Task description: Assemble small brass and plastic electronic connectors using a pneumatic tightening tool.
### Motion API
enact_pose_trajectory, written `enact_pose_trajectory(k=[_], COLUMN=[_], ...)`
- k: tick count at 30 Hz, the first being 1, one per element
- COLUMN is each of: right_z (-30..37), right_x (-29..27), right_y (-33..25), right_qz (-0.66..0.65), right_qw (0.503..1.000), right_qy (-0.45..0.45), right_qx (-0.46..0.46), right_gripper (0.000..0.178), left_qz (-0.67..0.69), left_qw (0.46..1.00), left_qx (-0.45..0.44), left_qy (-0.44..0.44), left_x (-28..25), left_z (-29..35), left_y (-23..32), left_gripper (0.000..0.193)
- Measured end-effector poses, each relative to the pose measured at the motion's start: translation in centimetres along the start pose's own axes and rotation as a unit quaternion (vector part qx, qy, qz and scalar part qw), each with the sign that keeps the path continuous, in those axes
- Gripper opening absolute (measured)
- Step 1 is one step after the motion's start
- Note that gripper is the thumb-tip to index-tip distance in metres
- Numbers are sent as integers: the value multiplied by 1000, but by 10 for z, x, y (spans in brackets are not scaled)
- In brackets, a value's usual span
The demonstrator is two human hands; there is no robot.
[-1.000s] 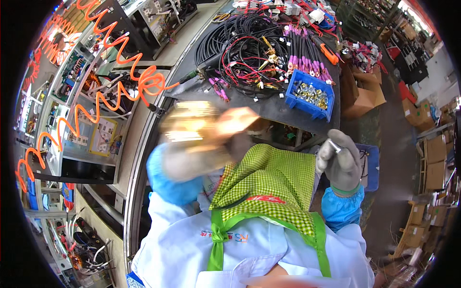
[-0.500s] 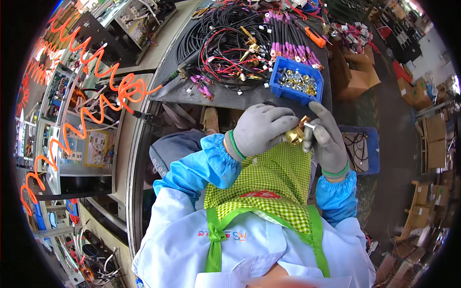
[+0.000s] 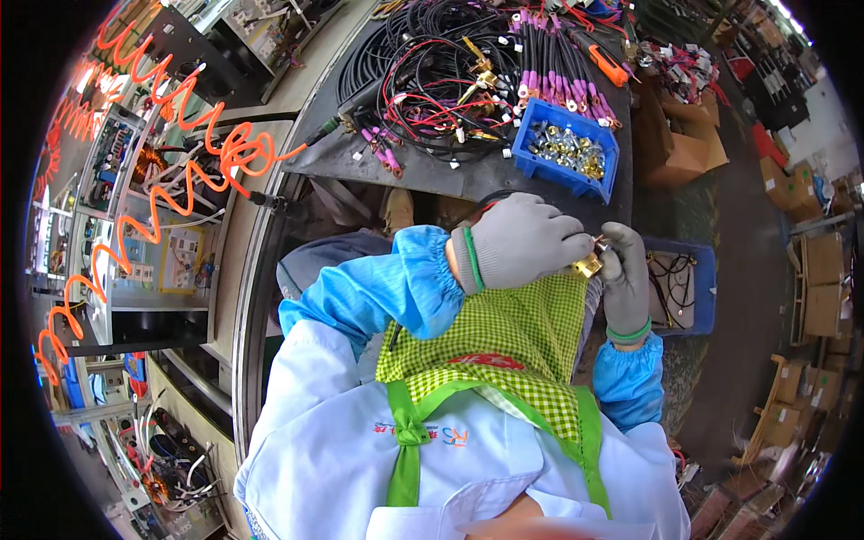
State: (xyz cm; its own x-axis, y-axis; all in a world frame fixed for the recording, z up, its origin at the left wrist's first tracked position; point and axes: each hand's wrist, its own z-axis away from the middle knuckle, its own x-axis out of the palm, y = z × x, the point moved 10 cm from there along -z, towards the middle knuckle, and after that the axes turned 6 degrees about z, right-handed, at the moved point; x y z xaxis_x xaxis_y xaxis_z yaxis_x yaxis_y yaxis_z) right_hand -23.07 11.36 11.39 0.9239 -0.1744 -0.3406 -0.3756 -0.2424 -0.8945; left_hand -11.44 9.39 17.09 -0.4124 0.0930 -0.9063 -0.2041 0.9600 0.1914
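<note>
Your work is held in the air, in the room between the near edge of the dark table (image 3: 432,177) and your green checked apron (image 3: 486,346). Above your hands, the blue tray (image 3: 551,173) with small metal parts sits close to the table's corner, so this side is the narrower one. On your right, a blue crate (image 3: 706,292) stands lower, just beside your wrist, and grey floor (image 3: 747,310) stretches beyond it. On your left, a long metal rail (image 3: 249,360) stands well apart from both hands.

Your left forearm, in a blue sleeve (image 3: 396,283), crosses from the lower left, over the apron. The gloved left hand (image 3: 531,241) has its back turned upward, and its fingers lie together, bent, pinching the brass fitting (image 3: 589,265); the thumb is hidden. This fitting is between your two hands, in front of the apron.

Your right forearm rises almost straight. The gloved right hand (image 3: 624,274) meets the fitting from the other side, its fingers curled toward it. I cannot tell what its fingertips pinch, because they are too small here.
</note>
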Motion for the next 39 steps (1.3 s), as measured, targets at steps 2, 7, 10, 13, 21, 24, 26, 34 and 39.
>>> enact_pose_trajectory(k=[2,7,10,13,21,24,26,34,39], right_z=[1,22,38,46,89,129,138,120,31], right_x=[3,26,44,6,-14,9,19,87,25], right_y=[23,84,84,66,144,165,129,99,-6], right_qz=[-88,-451,-605,138,-408,-513,-332,-194,-44], right_qw=[993,863,728,988,877,740,854,940,977], right_qy=[-9,-26,-47,-42,62,90,-39,-171,-210], right_qx=[81,225,319,63,245,426,398,222,8], right_gripper=[42,32,37,40,43,43,46,39,30], left_qz=[-6,-126,-120,-82,183,46,-108,-256,-169], left_qw=[1000,991,989,991,963,992,979,931,939], left_qx=[16,-24,-38,-69,27,-111,-139,26,-36], left_qy=[16,-47,-73,-74,-196,-47,-98,-260,-298], left_x=[4,44,74,98,56,-9,4,77,63], left_z=[-6,-27,-34,-40,-87,-120,-122,-71,-86], left_y=[6,21,26,32,13,-118,-202,-311,-305], left_gripper=[30,15,15,19,39,35,54,45,32])
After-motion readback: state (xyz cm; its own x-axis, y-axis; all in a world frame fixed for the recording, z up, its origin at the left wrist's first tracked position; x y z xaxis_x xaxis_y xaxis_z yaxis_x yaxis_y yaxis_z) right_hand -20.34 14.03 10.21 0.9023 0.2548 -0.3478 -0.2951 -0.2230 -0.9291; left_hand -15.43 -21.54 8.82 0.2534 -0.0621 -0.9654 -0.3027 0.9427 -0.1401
